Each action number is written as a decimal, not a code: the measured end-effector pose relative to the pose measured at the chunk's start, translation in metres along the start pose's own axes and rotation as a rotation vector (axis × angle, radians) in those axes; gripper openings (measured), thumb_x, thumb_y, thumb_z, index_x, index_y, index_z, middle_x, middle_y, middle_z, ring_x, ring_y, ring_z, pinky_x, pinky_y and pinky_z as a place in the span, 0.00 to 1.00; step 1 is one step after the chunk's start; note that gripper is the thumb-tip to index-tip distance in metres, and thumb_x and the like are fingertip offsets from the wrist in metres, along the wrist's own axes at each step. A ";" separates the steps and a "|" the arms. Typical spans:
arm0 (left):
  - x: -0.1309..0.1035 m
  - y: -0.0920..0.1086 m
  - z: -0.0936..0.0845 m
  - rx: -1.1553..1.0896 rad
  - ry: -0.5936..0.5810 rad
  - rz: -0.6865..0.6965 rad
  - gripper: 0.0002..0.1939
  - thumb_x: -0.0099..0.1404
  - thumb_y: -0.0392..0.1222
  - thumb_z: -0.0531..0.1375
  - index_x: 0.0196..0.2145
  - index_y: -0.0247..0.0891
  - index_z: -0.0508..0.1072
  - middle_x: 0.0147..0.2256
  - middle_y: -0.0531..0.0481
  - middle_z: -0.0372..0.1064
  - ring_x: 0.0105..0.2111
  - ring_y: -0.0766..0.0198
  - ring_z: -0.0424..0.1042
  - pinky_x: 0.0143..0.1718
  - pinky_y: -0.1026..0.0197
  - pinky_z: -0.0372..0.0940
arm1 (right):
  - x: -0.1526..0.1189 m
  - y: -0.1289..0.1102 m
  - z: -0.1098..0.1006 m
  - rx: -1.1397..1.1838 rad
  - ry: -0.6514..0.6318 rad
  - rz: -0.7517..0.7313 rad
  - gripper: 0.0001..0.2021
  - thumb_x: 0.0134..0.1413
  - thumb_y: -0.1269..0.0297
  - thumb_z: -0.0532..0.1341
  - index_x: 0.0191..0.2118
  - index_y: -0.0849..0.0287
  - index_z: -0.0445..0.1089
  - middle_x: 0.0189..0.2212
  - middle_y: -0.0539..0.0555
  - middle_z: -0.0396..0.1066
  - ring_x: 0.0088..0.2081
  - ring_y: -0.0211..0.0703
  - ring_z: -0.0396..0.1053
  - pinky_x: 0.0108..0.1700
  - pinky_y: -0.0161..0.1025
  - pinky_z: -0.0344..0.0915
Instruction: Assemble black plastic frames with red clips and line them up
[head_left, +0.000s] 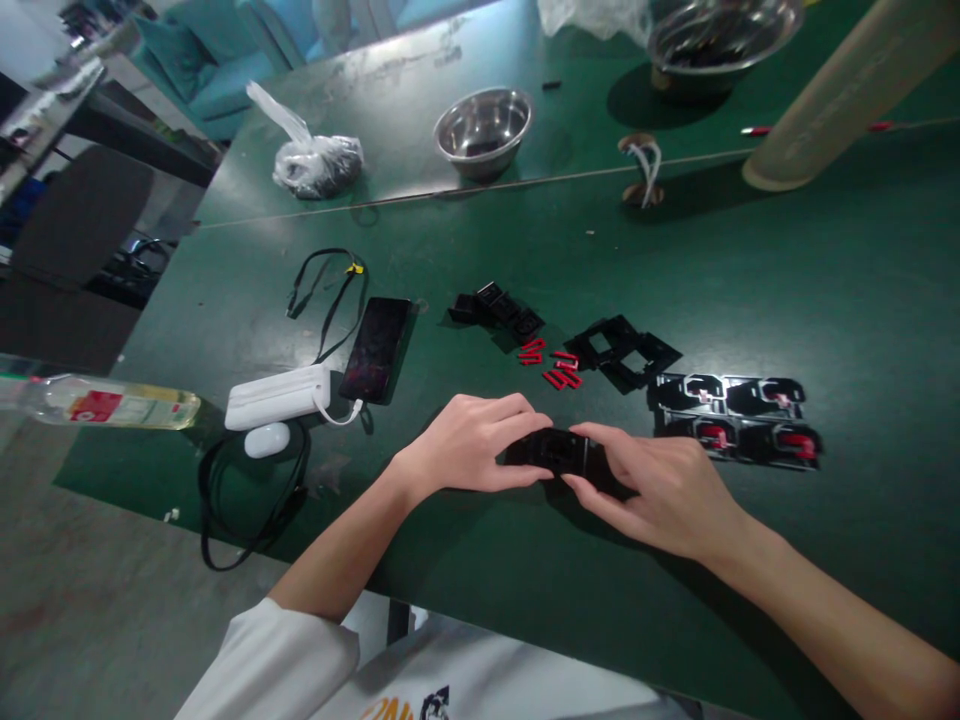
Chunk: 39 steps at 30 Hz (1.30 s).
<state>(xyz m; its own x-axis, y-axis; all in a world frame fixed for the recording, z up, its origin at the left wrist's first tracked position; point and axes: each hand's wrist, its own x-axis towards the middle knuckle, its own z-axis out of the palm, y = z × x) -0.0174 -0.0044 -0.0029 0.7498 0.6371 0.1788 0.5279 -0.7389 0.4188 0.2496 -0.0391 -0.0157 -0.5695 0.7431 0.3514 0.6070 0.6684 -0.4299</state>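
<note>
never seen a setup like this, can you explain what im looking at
There is no robot here: one camera on a person's head looks forward and down at their two bare hands. The left hand and right hand together hold a flat black plastic-looking part over a dark green table. Just beyond lie small bright red pieces and black square frames. To the left are a black phone and a white oblong device; farther back stands a round shiny metal bowl.
</note>
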 end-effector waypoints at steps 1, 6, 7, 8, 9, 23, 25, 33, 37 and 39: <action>0.000 0.000 0.000 -0.001 -0.004 -0.004 0.23 0.74 0.59 0.60 0.54 0.37 0.75 0.46 0.46 0.79 0.41 0.62 0.81 0.38 0.61 0.69 | 0.000 0.000 0.000 0.005 0.001 -0.002 0.16 0.71 0.56 0.60 0.55 0.62 0.70 0.21 0.46 0.72 0.17 0.37 0.66 0.24 0.36 0.58; 0.000 0.000 0.000 -0.006 -0.020 -0.024 0.23 0.74 0.60 0.60 0.54 0.38 0.75 0.44 0.46 0.80 0.40 0.61 0.81 0.38 0.61 0.69 | 0.000 0.000 0.000 0.012 0.003 -0.008 0.17 0.72 0.56 0.60 0.55 0.64 0.70 0.23 0.47 0.72 0.18 0.35 0.65 0.24 0.35 0.58; 0.000 0.001 0.000 -0.009 -0.019 -0.026 0.23 0.74 0.60 0.60 0.54 0.38 0.75 0.44 0.47 0.80 0.40 0.61 0.81 0.38 0.61 0.68 | 0.000 0.000 0.000 0.019 -0.002 -0.003 0.17 0.72 0.56 0.60 0.55 0.64 0.70 0.23 0.46 0.72 0.18 0.35 0.65 0.25 0.35 0.58; 0.000 0.001 0.000 -0.013 -0.015 -0.027 0.23 0.74 0.60 0.60 0.54 0.38 0.75 0.44 0.47 0.80 0.40 0.61 0.81 0.38 0.61 0.68 | 0.000 0.000 0.000 0.030 -0.009 0.002 0.18 0.72 0.56 0.60 0.56 0.64 0.70 0.24 0.46 0.72 0.19 0.35 0.66 0.25 0.35 0.59; 0.000 0.001 0.000 -0.017 -0.009 -0.027 0.23 0.74 0.59 0.61 0.54 0.38 0.75 0.44 0.47 0.80 0.40 0.61 0.81 0.38 0.61 0.68 | 0.000 0.000 -0.001 0.042 -0.016 0.006 0.19 0.72 0.55 0.60 0.58 0.64 0.70 0.24 0.46 0.72 0.19 0.36 0.67 0.25 0.35 0.59; 0.002 0.005 -0.005 -0.146 -0.032 -0.147 0.32 0.67 0.65 0.66 0.57 0.39 0.74 0.44 0.47 0.79 0.41 0.59 0.79 0.42 0.60 0.70 | 0.004 0.000 -0.002 0.124 0.032 0.046 0.15 0.74 0.62 0.56 0.59 0.59 0.70 0.31 0.50 0.78 0.22 0.36 0.71 0.27 0.35 0.65; 0.003 0.006 -0.006 -0.203 -0.009 -0.173 0.31 0.67 0.63 0.67 0.58 0.39 0.74 0.44 0.47 0.78 0.39 0.61 0.78 0.41 0.61 0.70 | 0.003 -0.001 -0.002 0.120 0.050 0.042 0.14 0.74 0.62 0.56 0.59 0.60 0.70 0.30 0.49 0.78 0.22 0.36 0.71 0.28 0.35 0.65; 0.008 0.009 -0.007 -0.551 0.027 -0.464 0.15 0.69 0.47 0.65 0.48 0.36 0.77 0.32 0.55 0.76 0.22 0.74 0.64 0.26 0.68 0.60 | 0.003 -0.010 -0.001 0.176 0.012 0.147 0.15 0.75 0.64 0.55 0.61 0.61 0.67 0.32 0.51 0.78 0.19 0.35 0.66 0.24 0.35 0.63; 0.010 0.012 -0.006 -0.707 -0.011 -0.564 0.16 0.67 0.46 0.66 0.48 0.34 0.78 0.33 0.54 0.75 0.21 0.75 0.65 0.24 0.70 0.58 | 0.005 -0.012 0.001 0.214 -0.004 0.198 0.15 0.75 0.64 0.55 0.60 0.60 0.69 0.31 0.52 0.78 0.20 0.37 0.67 0.24 0.36 0.64; 0.010 0.013 -0.005 -0.757 -0.023 -0.591 0.16 0.66 0.46 0.66 0.48 0.34 0.78 0.34 0.53 0.75 0.21 0.75 0.66 0.23 0.71 0.58 | 0.006 -0.013 0.000 0.244 0.004 0.219 0.14 0.74 0.64 0.55 0.59 0.59 0.71 0.31 0.52 0.78 0.22 0.38 0.69 0.24 0.36 0.65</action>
<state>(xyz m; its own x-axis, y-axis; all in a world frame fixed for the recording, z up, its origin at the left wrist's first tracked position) -0.0055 -0.0065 0.0084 0.4572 0.8507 -0.2593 0.4311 0.0431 0.9013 0.2385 -0.0435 -0.0085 -0.4373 0.8690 0.2315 0.5636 0.4654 -0.6825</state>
